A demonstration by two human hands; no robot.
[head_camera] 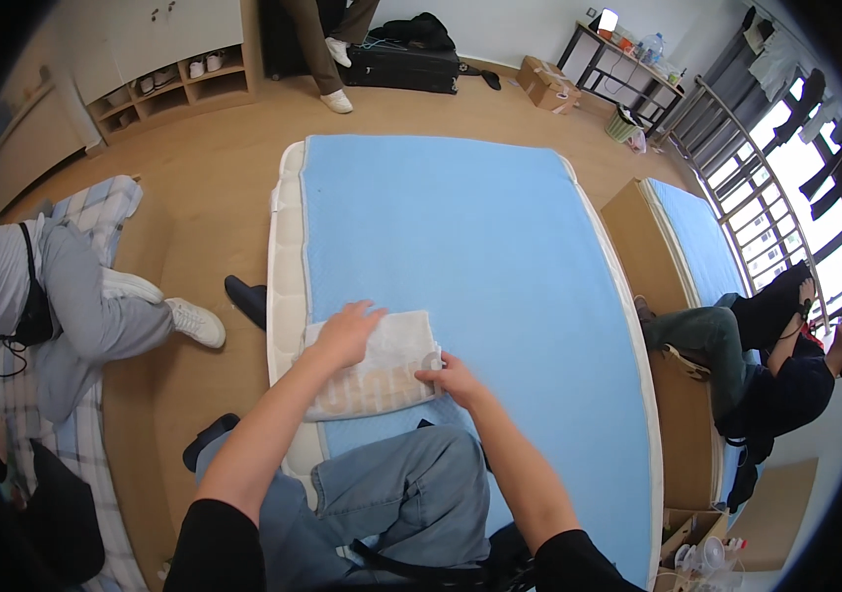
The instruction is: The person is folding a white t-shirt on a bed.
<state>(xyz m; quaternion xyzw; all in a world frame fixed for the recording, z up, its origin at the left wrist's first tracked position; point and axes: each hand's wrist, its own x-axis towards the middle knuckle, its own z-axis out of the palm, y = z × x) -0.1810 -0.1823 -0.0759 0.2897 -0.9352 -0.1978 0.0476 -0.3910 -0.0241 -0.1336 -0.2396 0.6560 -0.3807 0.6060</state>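
A folded light grey cloth [384, 374] with pale orange lettering lies near the left edge of the blue-covered mattress [450, 222], in front of my bent knee. My left hand [347, 333] rests on the upper left part of the cloth with its fingers spread. At the cloth's right edge, my right hand [454, 377] pinches the fabric between thumb and fingers. Whether the cloth is a garment I cannot tell.
A person [73, 296] sits on the bed at left; another person [769, 370] sits on the bed at right. A third person's legs [317, 52] are beside a black suitcase [402, 68]. Dark slippers [247, 302] lie on the floor left of the mattress.
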